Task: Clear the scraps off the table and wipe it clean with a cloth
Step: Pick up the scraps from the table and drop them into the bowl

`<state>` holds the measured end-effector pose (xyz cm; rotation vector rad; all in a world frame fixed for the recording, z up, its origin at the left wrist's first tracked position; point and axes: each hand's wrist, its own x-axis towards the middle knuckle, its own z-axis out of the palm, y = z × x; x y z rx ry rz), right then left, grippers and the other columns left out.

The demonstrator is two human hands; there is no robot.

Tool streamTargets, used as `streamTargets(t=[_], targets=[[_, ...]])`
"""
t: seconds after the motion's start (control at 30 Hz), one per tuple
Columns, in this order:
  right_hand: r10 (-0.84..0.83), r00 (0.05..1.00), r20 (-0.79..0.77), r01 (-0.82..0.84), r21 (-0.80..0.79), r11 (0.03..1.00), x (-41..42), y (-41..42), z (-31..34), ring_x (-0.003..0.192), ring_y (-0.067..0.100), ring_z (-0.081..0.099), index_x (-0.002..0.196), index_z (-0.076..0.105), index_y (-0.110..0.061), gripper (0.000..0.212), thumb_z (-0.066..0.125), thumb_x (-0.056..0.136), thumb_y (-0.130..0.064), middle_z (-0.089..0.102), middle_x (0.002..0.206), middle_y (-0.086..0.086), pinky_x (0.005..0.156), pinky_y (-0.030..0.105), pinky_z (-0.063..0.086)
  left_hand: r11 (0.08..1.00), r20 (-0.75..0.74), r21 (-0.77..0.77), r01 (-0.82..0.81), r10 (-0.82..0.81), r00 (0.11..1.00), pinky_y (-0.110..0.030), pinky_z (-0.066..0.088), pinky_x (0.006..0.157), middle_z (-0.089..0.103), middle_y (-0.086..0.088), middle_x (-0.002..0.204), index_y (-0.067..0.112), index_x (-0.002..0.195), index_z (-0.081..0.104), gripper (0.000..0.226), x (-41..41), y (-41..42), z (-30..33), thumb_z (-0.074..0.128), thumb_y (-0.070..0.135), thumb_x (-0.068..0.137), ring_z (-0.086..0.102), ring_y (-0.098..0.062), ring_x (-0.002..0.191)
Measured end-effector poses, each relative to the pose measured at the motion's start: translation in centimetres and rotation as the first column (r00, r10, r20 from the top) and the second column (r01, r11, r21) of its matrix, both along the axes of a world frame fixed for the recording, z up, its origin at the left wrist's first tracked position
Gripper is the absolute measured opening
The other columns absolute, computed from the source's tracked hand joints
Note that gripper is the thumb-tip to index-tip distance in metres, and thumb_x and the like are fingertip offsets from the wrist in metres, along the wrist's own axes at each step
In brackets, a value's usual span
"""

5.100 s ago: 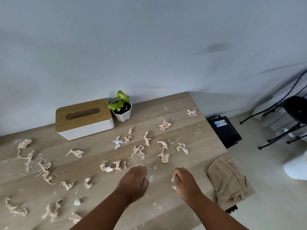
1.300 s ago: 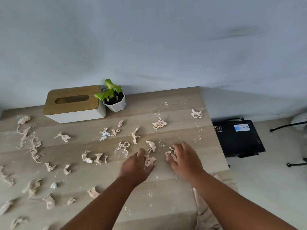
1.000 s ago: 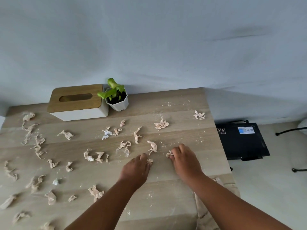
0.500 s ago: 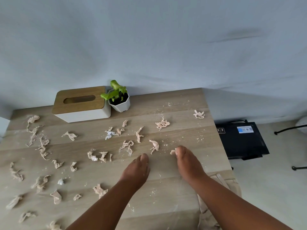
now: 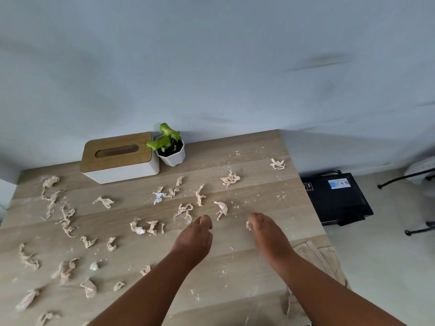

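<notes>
Several crumpled tan paper scraps lie scattered over the wooden table (image 5: 237, 267), such as one scrap (image 5: 221, 209) just beyond my hands and another (image 5: 230, 179) farther back. My right hand (image 5: 264, 231) rests on the table with fingers curled; a bit of tan scrap (image 5: 248, 225) shows at its fingertips. My left hand (image 5: 194, 237) is beside it, fingers curled under, and what it holds is hidden. A beige cloth (image 5: 317, 260) lies at the table's right front corner, partly under my right forearm.
A white tissue box with a wooden lid (image 5: 120, 157) and a small potted plant (image 5: 170, 149) stand at the back against the wall. A black device (image 5: 336, 201) sits on the floor right of the table. Fine crumbs dot the surface.
Both hands reached forward, closed over scraps near the table's middle and drew back toward me. The scraps that lay between them are gone from the table.
</notes>
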<state>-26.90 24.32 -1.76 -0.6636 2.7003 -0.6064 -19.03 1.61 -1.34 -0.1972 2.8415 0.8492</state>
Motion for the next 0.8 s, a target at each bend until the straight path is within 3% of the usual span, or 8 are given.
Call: streamTargets(t=[0.1,0.2,0.27,0.37,0.5,0.67,0.8], targets=[[-0.023,1.0,-0.001,0.023,-0.019,1.0,0.3,0.2,0.5,0.094,0.027,0.057,0.101,0.059,-0.008,0.022,0.047,0.088,0.005,0.061,0.099,0.006,0.071,0.032,0.039,0.999,-0.02,-0.021,0.024,-0.024,1.0,-0.036,0.038,0.067,0.057,-0.008,0.095,0.011,0.105,0.05,0.013,-0.4,-0.2,0.5,0.049,0.008,0.092,0.056,-0.031,0.078],[-0.049,0.999,-0.023,0.048,-0.047,0.998,0.5,0.5,1.3,0.091,0.027,0.055,0.1,0.057,-0.008,0.009,0.049,0.097,-0.011,0.059,0.097,0.007,0.075,0.04,0.047,0.997,-0.038,-0.046,0.058,-0.06,0.997,-0.033,0.035,0.067,0.058,-0.01,0.096,0.009,0.106,0.05,0.014,-0.8,-0.3,1.0,0.049,0.007,0.093,0.053,-0.027,0.074],[-0.05,0.998,-0.023,0.049,-0.035,0.998,0.6,0.9,1.7,0.092,0.025,0.053,0.099,0.055,-0.008,0.011,0.048,0.097,-0.016,0.058,0.097,0.006,0.076,0.042,0.048,0.996,-0.059,-0.045,0.076,-0.078,0.995,-0.031,0.034,0.067,0.057,-0.01,0.094,0.007,0.105,0.051,0.013,-1.2,-0.4,1.1,0.05,0.006,0.091,0.05,-0.025,0.073],[-0.084,0.996,-0.02,0.084,-0.022,0.996,0.2,1.2,2.1,0.092,0.024,0.054,0.095,0.056,-0.01,0.016,0.045,0.099,-0.02,0.058,0.095,0.004,0.076,0.041,0.049,0.996,-0.083,-0.034,0.082,-0.085,0.993,-0.042,0.045,0.07,0.057,-0.01,0.092,0.008,0.102,0.052,0.013,-1.7,-0.4,1.4,0.051,0.006,0.089,0.054,-0.03,0.077],[-0.111,0.994,-0.025,0.112,0.029,0.993,-0.7,1.4,2.1,0.088,0.023,0.057,0.096,0.059,-0.012,0.029,0.041,0.106,-0.033,0.059,0.092,0.002,0.074,0.038,0.047,0.996,-0.098,-0.057,0.064,-0.07,0.993,-0.04,0.044,0.066,0.056,-0.006,0.088,0.012,0.098,0.05,0.009,-2.4,-0.1,1.6,0.05,0.015,0.089,0.052,-0.029,0.077],[-0.179,0.984,-0.027,0.178,-0.02,0.984,-2.5,1.4,1.4,0.078,0.031,0.062,0.096,0.053,-0.007,0.03,0.041,0.108,-0.031,0.059,0.084,0.007,0.064,0.036,0.039,0.994,-0.138,-0.081,0.074,-0.084,0.987,-0.033,0.028,0.063,0.054,-0.005,0.08,0.012,0.093,0.05,0.006,-3.7,-0.1,1.5,0.049,0.018,0.093,0.044,-0.023,0.068],[-0.203,0.979,0.005,0.203,-0.029,0.979,-3.8,2.0,0.9,0.084,0.031,0.067,0.099,0.05,-0.007,0.023,0.041,0.108,-0.026,0.067,0.095,0.009,0.063,0.032,0.039,0.995,-0.093,-0.074,0.067,-0.074,0.993,-0.034,0.031,0.065,0.057,-0.007,0.088,0.014,0.097,0.049,0.006,-4.6,-0.3,1.0,0.045,0.015,0.092,0.05,-0.026,0.074]])
